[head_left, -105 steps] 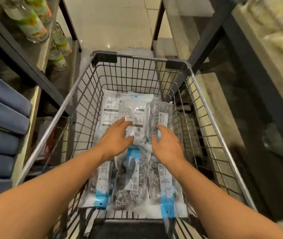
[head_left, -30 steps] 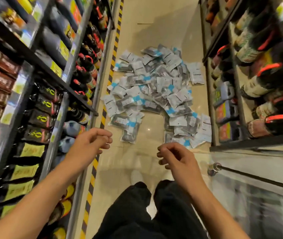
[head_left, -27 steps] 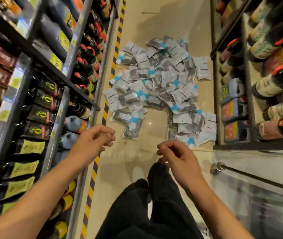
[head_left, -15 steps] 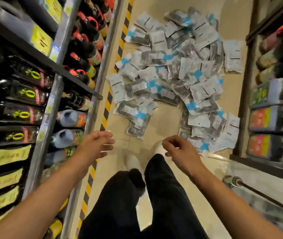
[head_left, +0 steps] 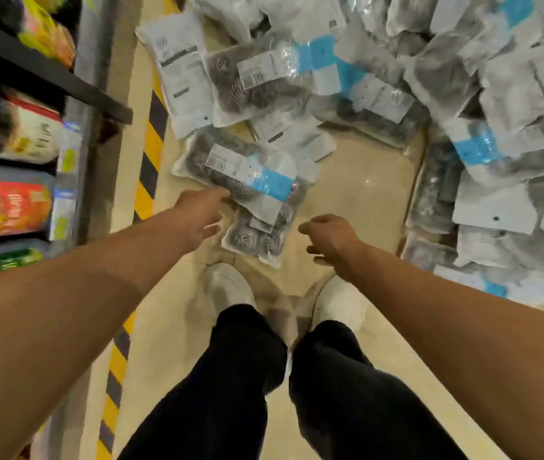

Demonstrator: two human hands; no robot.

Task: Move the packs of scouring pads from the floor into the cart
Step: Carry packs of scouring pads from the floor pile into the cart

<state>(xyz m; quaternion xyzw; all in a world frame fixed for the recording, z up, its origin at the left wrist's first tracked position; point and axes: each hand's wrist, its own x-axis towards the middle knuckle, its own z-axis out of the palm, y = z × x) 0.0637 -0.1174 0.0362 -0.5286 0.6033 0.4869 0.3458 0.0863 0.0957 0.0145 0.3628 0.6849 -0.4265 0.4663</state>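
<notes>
Down at floor level now, crouching closer than half a second ago, heap of clear plastic packs of steel scouring pads point(head_left: 380, 81) filling twelve to three o'clock instead of lying well ahead. Reaching out with left hand point(head_left: 199, 215), fingers extended and loosely spread, tip meeting the edge of the nearest blue-banded pack of grey wire pads point(head_left: 240, 172) at twelve o'clock; gripping nothing yet. Hanging right hand point(head_left: 328, 235) at one o'clock, fingers loosely curled, holding nothing, just beside a smaller clear pack point(head_left: 254, 239) lying ahead of the white shoes point(head_left: 230, 288). Passing black-and-yellow floor tape point(head_left: 151, 144) and stocked shelving point(head_left: 15, 144) at nine to ten o'clock. Wire cart out of view. Judging: pickup starting; most packs remaining on floor.
</notes>
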